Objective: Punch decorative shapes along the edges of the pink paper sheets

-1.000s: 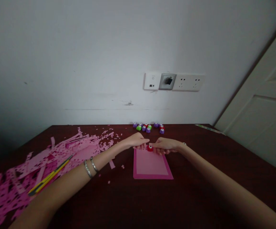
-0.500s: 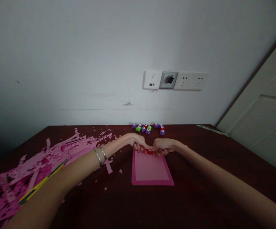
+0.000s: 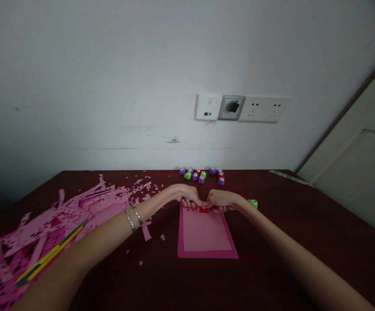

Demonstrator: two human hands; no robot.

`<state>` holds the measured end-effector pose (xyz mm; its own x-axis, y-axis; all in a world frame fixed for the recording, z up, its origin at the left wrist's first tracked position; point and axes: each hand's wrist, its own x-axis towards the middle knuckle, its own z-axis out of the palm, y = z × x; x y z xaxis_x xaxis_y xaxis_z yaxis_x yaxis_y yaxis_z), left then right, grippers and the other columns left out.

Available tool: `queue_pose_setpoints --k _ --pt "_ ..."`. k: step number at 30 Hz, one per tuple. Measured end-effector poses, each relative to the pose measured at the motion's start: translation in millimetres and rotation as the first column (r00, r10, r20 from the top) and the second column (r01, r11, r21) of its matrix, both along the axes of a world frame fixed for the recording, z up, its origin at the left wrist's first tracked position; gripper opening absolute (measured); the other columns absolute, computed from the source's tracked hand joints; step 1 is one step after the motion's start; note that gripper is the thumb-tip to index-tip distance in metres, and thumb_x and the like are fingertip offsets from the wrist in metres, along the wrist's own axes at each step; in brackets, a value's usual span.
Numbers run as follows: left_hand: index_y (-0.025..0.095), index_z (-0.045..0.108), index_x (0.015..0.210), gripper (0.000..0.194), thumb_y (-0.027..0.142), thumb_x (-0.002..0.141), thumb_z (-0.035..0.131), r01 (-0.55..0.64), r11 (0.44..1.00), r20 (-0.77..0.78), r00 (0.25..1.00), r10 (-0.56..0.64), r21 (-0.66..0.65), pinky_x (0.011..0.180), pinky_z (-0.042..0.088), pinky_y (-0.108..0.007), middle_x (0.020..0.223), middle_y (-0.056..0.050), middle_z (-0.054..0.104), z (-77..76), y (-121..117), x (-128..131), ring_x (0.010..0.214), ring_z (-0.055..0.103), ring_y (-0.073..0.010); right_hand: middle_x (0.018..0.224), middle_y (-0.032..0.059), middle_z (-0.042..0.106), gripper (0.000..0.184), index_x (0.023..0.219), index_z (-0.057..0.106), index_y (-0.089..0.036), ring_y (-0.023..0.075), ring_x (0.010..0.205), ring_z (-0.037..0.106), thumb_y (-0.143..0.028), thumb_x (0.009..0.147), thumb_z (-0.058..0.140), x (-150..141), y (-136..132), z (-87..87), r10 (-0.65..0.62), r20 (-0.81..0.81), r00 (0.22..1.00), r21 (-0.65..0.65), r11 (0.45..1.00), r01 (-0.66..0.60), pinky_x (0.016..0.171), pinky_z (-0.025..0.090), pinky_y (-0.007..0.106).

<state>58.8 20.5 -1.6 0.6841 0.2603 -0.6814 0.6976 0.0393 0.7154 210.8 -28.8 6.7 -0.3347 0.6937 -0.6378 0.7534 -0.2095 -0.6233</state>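
Observation:
At the far edge of the pink paper sheets (image 3: 206, 233), a light sheet lying on a darker one, sits a small red craft paper punch (image 3: 203, 210). My left hand (image 3: 189, 196) grips its left side, fingers curled under and thumb on top. From the right, my right hand (image 3: 218, 200) closes round the same punch, thumb meeting the other thumb. Both hands hide most of the punch and the paper's far edge. A green paper punch (image 3: 253, 203) shows just beyond my right wrist.
Several purple, green and red punches (image 3: 195, 176) stand near the wall. Cut pink paper strips (image 3: 61, 216) and tiny punched bits cover the left side, with a yellow pencil-like tool (image 3: 51, 255) on top. A ruler (image 3: 291, 177) lies at the back right.
The view has shifted slightly. My right forearm has moved so that the green punch beside it is now visible. Both hands stay on the red punch at the paper's far edge.

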Motion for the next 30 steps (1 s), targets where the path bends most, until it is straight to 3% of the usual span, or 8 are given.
queue_pose_setpoints --k 5,8,12,15,18,21,26,30 --pt "0.013 0.056 0.051 0.050 0.061 0.048 0.071 -0.079 0.978 0.049 0.996 0.070 0.193 0.036 0.020 -0.020 0.044 0.002 0.043 -2.6 -9 -5 0.035 0.029 -0.0041 0.040 -0.0052 0.044 0.026 0.052 0.049 -0.013 0.0023 0.030 0.031 -0.021 0.076 0.048 3 -5 0.0 0.005 -0.062 0.998 0.021 1.000 -0.004 0.031 0.019 0.016" --pt "0.014 0.054 0.052 0.050 0.062 0.059 0.064 -0.171 0.876 0.108 0.985 0.137 0.450 0.039 0.025 -0.021 0.046 0.001 0.046 -4.0 -22 -9 0.039 0.036 -0.0064 0.041 -0.0047 0.045 0.026 0.054 0.052 -0.013 0.0024 0.031 0.033 -0.024 0.078 0.048 7 -11 -2.4 -0.014 -0.102 0.995 0.067 0.998 0.021 0.030 0.021 0.016" --pt "0.014 0.059 0.065 0.040 0.047 0.082 0.044 -0.242 0.493 0.208 0.970 0.125 0.836 0.048 0.033 -0.023 0.059 -0.002 0.054 -6.7 -64 -16 0.053 0.048 -0.0113 0.041 -0.0042 0.045 0.041 0.051 0.049 -0.014 0.0027 0.031 0.033 -0.044 0.078 0.052 11 -20 -7.9 -0.022 -0.132 0.991 0.176 0.983 0.045 0.030 0.020 0.017" --pt "0.014 0.059 0.091 0.032 0.035 0.087 0.036 -0.135 0.167 0.125 0.990 0.068 0.977 0.064 0.042 -0.029 0.089 -0.009 0.059 -12.4 -105 -21 0.076 0.054 -0.0181 0.038 -0.0044 0.041 0.051 0.047 0.046 -0.015 0.0034 0.031 0.031 -0.058 0.075 0.050 16 -25 -8.5 -0.005 -0.130 0.991 0.238 0.971 0.036 0.030 0.021 0.018" --pt "0.011 0.055 0.106 0.035 0.033 0.088 0.036 0.012 -0.007 -0.013 0.999 -0.051 1.000 0.087 0.038 -0.040 0.107 -0.014 0.055 -20.7 -133 -23 0.103 0.047 -0.0263 0.040 -0.0044 0.042 0.051 0.052 0.049 -0.015 0.0047 0.033 0.033 -0.062 0.073 0.050 21 -27 -4.8 -0.004 -0.132 0.991 0.315 0.948 0.045 0.033 0.023 0.019" --pt "0.012 0.044 0.122 0.046 0.040 0.087 0.038 0.048 -0.028 -0.049 0.998 -0.038 0.998 0.095 0.030 -0.044 0.124 -0.017 0.045 -28.8 -142 -25 0.116 0.037 -0.0315 0.054 -0.0011 0.053 0.041 0.072 0.062 -0.013 0.0083 0.044 0.044 -0.054 0.069 0.060 24 -25 -3.4 0.069 -0.082 0.994 0.495 0.868 -0.019 0.041 0.032 0.021" --pt "0.018 0.033 0.132 0.052 0.045 0.088 0.032 0.072 0.087 -0.069 0.997 -0.032 0.994 0.097 0.028 -0.046 0.136 -0.016 0.034 -37.3 -139 -28 0.122 0.032 -0.0326 0.085 0.0056 0.059 0.033 0.097 0.067 -0.016 0.0161 0.074 0.053 -0.032 0.067 0.067 24 -20 -16.5 0.209 0.098 0.973 0.734 0.645 -0.212 0.066 0.040 0.027" --pt "0.019 0.032 0.133 0.052 0.046 0.090 0.024 0.073 0.118 -0.071 0.997 -0.016 0.990 0.096 0.027 -0.048 0.136 -0.015 0.033 -42.1 -140 -28 0.122 0.032 -0.0325 0.086 0.0053 0.058 0.030 0.096 0.067 -0.017 0.0153 0.074 0.051 -0.028 0.069 0.066 22 -17 -25.3 0.246 0.068 0.967 0.760 0.615 -0.210 0.065 0.040 0.026"
